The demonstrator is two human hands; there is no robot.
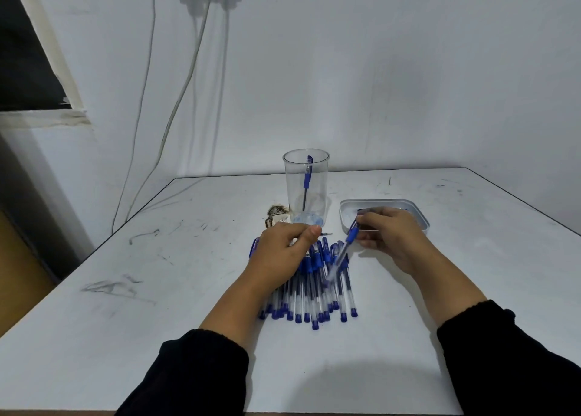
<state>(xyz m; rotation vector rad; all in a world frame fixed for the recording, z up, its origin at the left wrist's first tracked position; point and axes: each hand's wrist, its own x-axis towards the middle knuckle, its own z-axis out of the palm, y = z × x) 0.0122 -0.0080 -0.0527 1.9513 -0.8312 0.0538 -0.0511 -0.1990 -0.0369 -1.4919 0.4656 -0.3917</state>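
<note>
Several blue-capped clear pens lie in a pile (317, 293) at the middle of the white table (157, 305). My right hand (390, 236) pinches one pen (341, 255) by its capped end, tilted above the pile's right side. My left hand (279, 252) rests on the far left of the pile with its fingers curled; what it holds is hidden. A clear plastic cup (306, 189) stands behind the pile with one blue pen (307, 176) upright inside.
A shallow grey tray (418, 214) sits right of the cup, partly behind my right hand. A scorched, peeled spot (276, 214) marks the table left of the cup. Cables (185, 79) hang down the wall at the back left.
</note>
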